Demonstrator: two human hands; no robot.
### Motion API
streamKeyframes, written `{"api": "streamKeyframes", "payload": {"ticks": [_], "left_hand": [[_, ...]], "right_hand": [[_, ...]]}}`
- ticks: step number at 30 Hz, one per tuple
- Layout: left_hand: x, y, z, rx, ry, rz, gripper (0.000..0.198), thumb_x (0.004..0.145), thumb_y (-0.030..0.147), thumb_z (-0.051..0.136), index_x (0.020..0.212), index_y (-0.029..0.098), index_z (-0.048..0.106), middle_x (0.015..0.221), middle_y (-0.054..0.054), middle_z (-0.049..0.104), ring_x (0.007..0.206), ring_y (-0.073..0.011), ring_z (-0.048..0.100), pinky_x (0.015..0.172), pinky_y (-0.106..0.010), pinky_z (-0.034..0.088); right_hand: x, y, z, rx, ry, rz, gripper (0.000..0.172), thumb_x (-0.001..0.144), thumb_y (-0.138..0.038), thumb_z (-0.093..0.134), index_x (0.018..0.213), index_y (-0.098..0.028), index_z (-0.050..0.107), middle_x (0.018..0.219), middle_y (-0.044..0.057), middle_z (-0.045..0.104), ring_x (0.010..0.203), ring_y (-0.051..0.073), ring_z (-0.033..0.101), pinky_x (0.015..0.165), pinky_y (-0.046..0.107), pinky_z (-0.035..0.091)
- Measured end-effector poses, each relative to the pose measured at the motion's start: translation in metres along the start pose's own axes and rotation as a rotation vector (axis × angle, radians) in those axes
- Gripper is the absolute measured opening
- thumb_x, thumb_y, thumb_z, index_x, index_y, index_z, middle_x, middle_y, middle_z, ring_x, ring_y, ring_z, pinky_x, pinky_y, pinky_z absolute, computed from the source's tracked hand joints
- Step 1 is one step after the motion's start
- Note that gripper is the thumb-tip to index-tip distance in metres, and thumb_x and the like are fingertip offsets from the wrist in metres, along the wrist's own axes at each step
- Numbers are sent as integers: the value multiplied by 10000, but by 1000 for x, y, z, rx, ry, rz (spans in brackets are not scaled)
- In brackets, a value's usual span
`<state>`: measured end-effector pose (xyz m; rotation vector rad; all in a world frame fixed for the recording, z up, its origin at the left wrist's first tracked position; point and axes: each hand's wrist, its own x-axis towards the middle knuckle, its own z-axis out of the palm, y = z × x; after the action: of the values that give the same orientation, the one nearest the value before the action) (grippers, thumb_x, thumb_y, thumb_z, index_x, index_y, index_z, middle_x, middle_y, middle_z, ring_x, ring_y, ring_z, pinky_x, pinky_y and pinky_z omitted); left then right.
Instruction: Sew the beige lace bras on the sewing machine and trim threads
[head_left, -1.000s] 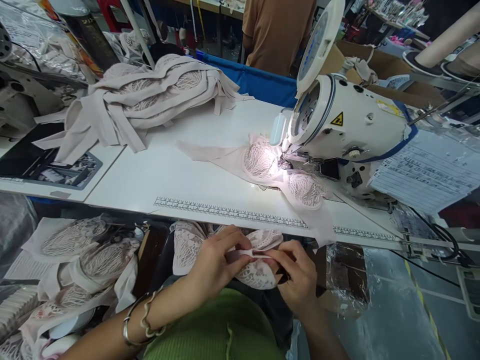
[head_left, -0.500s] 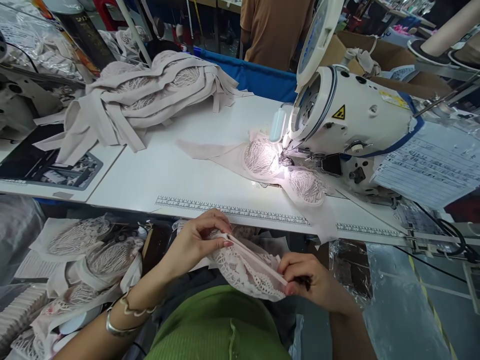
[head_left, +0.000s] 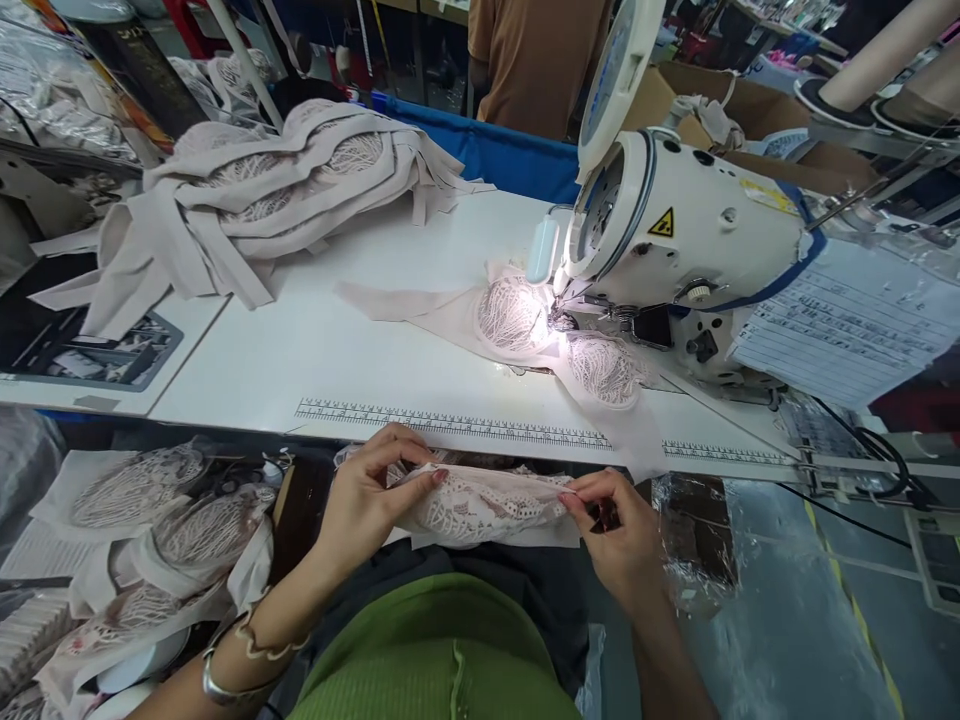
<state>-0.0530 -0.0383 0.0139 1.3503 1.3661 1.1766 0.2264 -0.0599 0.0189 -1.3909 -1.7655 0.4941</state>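
- "Left hand and right hand pinch 2 ends of a lace piece, in front of the table. Delicate?"
- "Looks light, limp, probably snag-prone; best held by its top edge"

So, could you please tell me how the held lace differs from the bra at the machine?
The left hand and right hand pinch the held lace; the bra lies on the table. The bra is brightly lit; the held lace is dimmer. Both are pale and lacy.
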Motion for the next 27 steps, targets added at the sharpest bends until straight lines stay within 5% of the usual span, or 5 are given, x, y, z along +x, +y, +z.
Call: {"api": "streamKeyframes", "payload": {"ticks": [4,13,21,24,27], "left_hand": [[-1,-5,2,-44,13,-35,80,767,298,806,735,230,778,838,-47,667,847,-216,635,734,-307,500],[-1,-9,2,-218,-49,-86,77,758,254,840,719,236,776,842,-35,676,858,-194,639,780,-289,505],[5,14,8,-61,-558,41,364,834,319,810,1166,240,683,1337,-114,581,1252,-275,561,1012,-355,474],[2,20,28,-70,-681,206,85,946,254,679,1012,201,686,1115,-84,625,1063,-201,616,902,-282,494],[0,19,41,-117,-639,249,184,986,183,590,809,169,638,892,-43,598,855,-152,597,768,-235,469]], "right_hand": [[1,2,3,-63,-18,67,59,935,-236,675,990,-244,693,805,13,689,632,155,609,573,262,482],[21,-1,-25,277,-250,141,142,883,-197,687,748,-242,696,691,-7,590,576,132,475,514,262,358],[38,-30,-23,376,-510,173,140,829,-158,703,705,-223,694,690,-1,581,599,132,488,534,261,364],[36,-42,-4,293,-541,110,148,820,-109,677,716,-215,666,707,1,583,662,142,529,552,248,376],[30,-38,5,259,-526,41,90,874,-176,678,807,-225,642,744,-3,595,693,144,538,574,241,391]]}}
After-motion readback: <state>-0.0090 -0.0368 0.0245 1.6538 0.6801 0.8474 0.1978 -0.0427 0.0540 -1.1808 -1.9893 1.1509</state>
